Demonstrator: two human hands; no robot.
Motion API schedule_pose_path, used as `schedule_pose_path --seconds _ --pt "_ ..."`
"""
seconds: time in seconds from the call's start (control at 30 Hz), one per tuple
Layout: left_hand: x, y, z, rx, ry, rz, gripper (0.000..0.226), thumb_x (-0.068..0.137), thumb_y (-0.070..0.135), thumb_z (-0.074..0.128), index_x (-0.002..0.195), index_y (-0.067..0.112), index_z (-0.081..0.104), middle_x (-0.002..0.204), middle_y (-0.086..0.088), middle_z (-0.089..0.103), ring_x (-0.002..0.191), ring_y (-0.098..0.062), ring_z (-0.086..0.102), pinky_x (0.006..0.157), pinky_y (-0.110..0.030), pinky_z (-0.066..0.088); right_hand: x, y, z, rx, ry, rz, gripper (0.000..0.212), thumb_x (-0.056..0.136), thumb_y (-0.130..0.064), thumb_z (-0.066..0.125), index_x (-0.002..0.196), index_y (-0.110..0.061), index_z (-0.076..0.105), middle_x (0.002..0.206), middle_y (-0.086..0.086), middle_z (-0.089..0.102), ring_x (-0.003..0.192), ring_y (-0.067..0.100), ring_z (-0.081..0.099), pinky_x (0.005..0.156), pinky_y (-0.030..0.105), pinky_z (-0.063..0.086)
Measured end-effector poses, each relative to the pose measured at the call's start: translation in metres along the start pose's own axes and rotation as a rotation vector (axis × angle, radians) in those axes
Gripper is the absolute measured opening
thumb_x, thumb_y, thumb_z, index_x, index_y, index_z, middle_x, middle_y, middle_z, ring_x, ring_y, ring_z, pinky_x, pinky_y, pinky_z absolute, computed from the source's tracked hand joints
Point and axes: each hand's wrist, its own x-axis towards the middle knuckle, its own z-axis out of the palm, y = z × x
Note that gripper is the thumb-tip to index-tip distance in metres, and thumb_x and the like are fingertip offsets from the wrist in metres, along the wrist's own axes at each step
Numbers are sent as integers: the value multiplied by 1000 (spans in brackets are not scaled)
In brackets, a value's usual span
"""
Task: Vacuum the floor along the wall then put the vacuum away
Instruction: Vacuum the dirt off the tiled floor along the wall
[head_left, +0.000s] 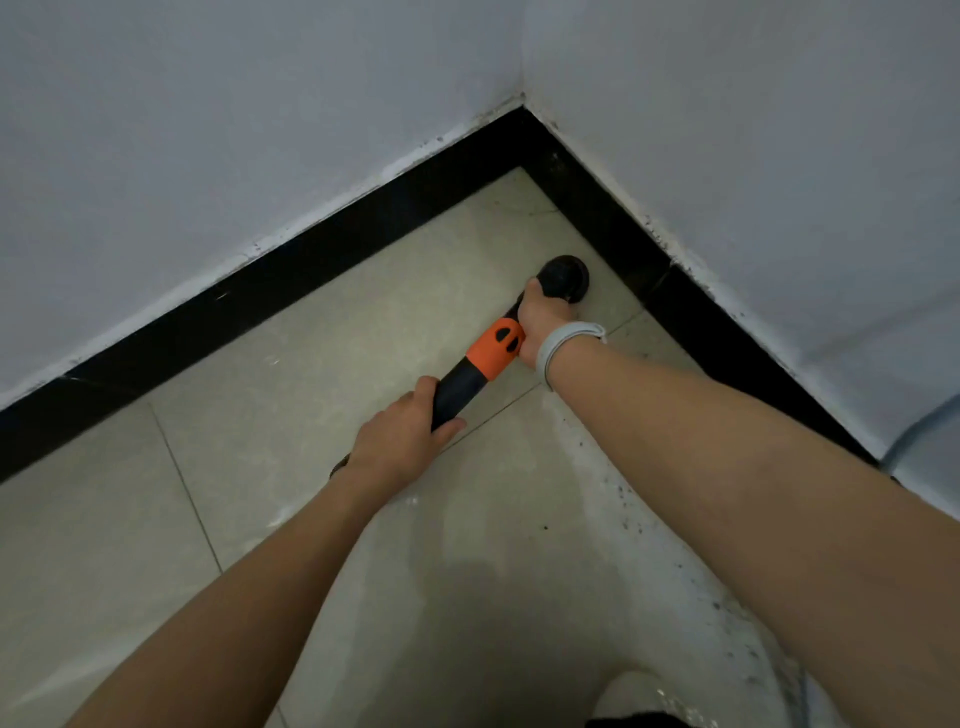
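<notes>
Orange-collared black vacuum wand (480, 364) is at work — its round nozzle (565, 277) on the tiled floor (291, 364) near the corner, just off the black skirting (613, 208). Left hand (400, 441) and right hand (540, 322) both grip it. Vacuuming looks unfinished; storing remains.

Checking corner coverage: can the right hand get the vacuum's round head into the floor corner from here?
Probably yes: the right hand grips the vacuum near its head, and bare tile lies between it and the corner.

The black-and-orange handheld vacuum (480, 364) lies on the beige tiled floor (311, 364), nozzle toward the wall corner (524, 111) at one o'clock.
</notes>
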Motion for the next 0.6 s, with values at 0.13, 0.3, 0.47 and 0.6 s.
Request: schedule_pose_path --seconds 0.13,0.3,0.47,0.6 --pt "-8 1 -9 69 -59 -6 41 93 40 50 122 13 38 111 -10 57 92 -28 57 74 -36 46 -9 10 -10 157 -30 126 45 96 -37 48 127 -4 50 125 17 57 109 32 58 99 45 46" --pt "-12 -21 -42 165 -129 -18 39 95 40 47 122 15 36 103 -7 53 79 -20 51 69 -30 40 -30 23 15 328 -167 230 45 95 -26 55 133 -3 44 126 17 56 112 33 58 98 48 47" --pt "11 -42 -62 115 -73 -19 37 94 38 48 119 14 37 103 -11 56 80 -24 56 68 -33 45 -47 10 57 322 -360 252 23 94 -22 55 112 -13 42 113 11 52 102 25 53 94 44 48" --pt "50 -50 -68 111 -76 101 37 95 37 49 118 11 37 102 -12 55 78 -24 56 67 -34 45 -27 -7 72 369 -290 200 25 92 -20 58 112 -14 42 112 10 51 98 25 52 84 42 49"
